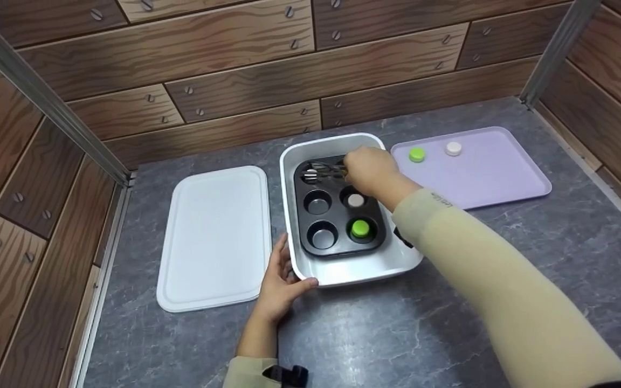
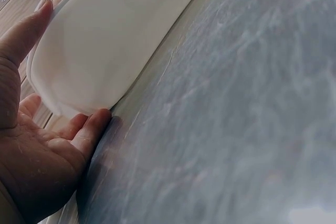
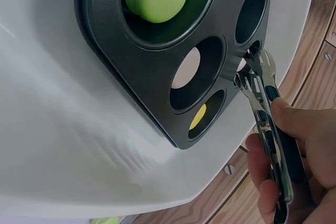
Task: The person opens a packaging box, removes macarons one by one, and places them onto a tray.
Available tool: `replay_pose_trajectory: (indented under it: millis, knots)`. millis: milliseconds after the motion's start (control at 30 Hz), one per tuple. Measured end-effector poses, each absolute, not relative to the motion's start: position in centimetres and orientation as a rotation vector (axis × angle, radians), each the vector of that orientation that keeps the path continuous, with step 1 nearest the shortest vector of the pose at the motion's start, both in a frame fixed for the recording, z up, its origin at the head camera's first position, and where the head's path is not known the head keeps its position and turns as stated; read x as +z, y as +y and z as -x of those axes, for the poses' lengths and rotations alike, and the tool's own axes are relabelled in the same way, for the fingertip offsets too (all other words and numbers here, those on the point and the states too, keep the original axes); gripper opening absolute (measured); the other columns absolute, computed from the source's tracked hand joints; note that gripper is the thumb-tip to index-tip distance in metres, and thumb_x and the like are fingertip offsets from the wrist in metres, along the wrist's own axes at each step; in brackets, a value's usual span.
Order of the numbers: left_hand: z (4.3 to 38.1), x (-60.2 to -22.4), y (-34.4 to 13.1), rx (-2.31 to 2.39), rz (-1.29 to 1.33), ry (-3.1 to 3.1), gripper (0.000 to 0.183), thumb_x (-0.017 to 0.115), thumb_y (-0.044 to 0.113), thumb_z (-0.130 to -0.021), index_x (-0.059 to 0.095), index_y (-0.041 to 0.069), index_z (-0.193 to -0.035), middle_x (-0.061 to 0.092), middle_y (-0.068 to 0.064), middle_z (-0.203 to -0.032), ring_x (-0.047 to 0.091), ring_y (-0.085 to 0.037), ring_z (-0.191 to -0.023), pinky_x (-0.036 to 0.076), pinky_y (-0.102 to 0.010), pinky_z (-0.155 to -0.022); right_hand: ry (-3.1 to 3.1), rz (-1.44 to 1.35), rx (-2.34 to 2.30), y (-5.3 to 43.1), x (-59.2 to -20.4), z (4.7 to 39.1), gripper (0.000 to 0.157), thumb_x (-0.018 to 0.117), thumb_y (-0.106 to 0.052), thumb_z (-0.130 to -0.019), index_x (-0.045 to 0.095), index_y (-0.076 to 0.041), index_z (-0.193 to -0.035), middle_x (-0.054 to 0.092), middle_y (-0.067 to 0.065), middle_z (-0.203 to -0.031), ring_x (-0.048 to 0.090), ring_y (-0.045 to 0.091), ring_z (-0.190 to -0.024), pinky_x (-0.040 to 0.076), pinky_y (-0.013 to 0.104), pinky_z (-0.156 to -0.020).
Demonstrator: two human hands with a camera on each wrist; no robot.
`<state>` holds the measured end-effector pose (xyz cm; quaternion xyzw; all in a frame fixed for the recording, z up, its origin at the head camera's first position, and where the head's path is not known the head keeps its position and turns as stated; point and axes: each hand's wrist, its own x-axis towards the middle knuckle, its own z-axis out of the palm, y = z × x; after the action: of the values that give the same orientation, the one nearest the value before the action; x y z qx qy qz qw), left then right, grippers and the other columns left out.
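A dark muffin tin [image 1: 337, 245] lies in a deep white container [image 1: 343, 272]. My right hand [image 1: 372, 172] grips metal tongs [image 3: 273, 135] with fork-like ends, reaching over the tin's far end. Their tips are right at a white round piece [image 3: 241, 65] in the far left cup. Down the right column sit a yellow piece [image 3: 198, 116], hidden by the hand in the head view, a white piece [image 1: 356, 200] and a bright green piece [image 1: 360, 228]. My left hand [image 1: 280, 293] holds the container's near left corner, thumb at the rim and fingers around the lower side.
A white lid [image 1: 216, 237] lies flat left of the container. To the right is a lilac tray [image 1: 483, 178] bearing a green piece [image 1: 417, 154] and a white piece [image 1: 453, 149]. Wood-patterned walls [image 1: 246, 70] enclose the grey marbled table [image 1: 353, 339] at the back and sides.
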<state>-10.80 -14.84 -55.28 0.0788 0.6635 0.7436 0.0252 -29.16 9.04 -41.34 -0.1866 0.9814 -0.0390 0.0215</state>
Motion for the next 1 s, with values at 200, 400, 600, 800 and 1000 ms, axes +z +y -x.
replay_pose_trajectory:
  millis: [200, 400, 600, 800, 1000]
  knots:
    - [10.8, -55.4, -14.8, 2.307, -0.237, 2.041, 0.12, 0.093, -0.002, -0.078, 0.014, 0.001, -0.168, 0.038, -0.033, -0.159, 0.046, -0.046, -0.142, 0.053, -0.041, -0.105, 3.076, 0.643, -0.099, 9.4, -42.1, 29.2, 0.02, 0.07, -0.025, -0.098, 0.073, -0.006, -0.091, 0.074, 0.017, -0.096, 0.071, 0.042, -0.087, 0.057, 0.06, -0.074]
    - [10.9, -55.5, -14.8, 2.291, -0.234, 2.054, 0.119, 0.093, 0.0, -0.078, 0.014, 0.003, -0.169, 0.038, -0.032, -0.159, 0.047, -0.045, -0.142, 0.053, -0.042, -0.105, 3.103, 0.666, -0.116, 10.1, -42.5, 28.9, 0.022, 0.071, -0.027, -0.1, 0.074, -0.007, -0.09, 0.074, 0.017, -0.093, 0.071, 0.041, -0.085, 0.057, 0.059, -0.073]
    - [10.9, -55.5, -14.9, 2.299, -0.252, 2.038, 0.12, 0.092, 0.0, -0.079, 0.012, 0.002, -0.168, 0.038, -0.033, -0.158, 0.045, -0.047, -0.143, 0.052, -0.041, -0.105, 3.118, 0.663, -0.167, 10.7, -42.6, 28.6, 0.021, 0.072, -0.027, -0.099, 0.075, -0.007, -0.092, 0.075, 0.017, -0.093, 0.072, 0.041, -0.086, 0.056, 0.059, -0.073]
    - [10.8, -55.4, -14.9, 2.318, -0.241, 2.015, 0.12, 0.092, -0.002, -0.079, 0.013, 0.004, -0.169, 0.037, -0.033, -0.159, 0.045, -0.047, -0.144, 0.052, -0.04, -0.105, 3.122, 0.646, -0.224, 11.3, -42.5, 28.5, 0.019, 0.07, -0.025, -0.099, 0.073, -0.009, -0.09, 0.074, 0.015, -0.091, 0.071, 0.041, -0.085, 0.055, 0.059, -0.07]
    - [10.9, -55.4, -14.8, 2.316, -0.228, 2.016, 0.119, 0.091, -0.003, -0.079, 0.014, 0.005, -0.169, 0.037, -0.033, -0.16, 0.045, -0.046, -0.144, 0.052, -0.042, -0.106, 3.149, 0.636, -0.233, 11.6, -42.4, 28.5, 0.017, 0.069, -0.025, -0.099, 0.075, -0.01, -0.094, 0.075, 0.014, -0.093, 0.071, 0.039, -0.086, 0.056, 0.058, -0.069]
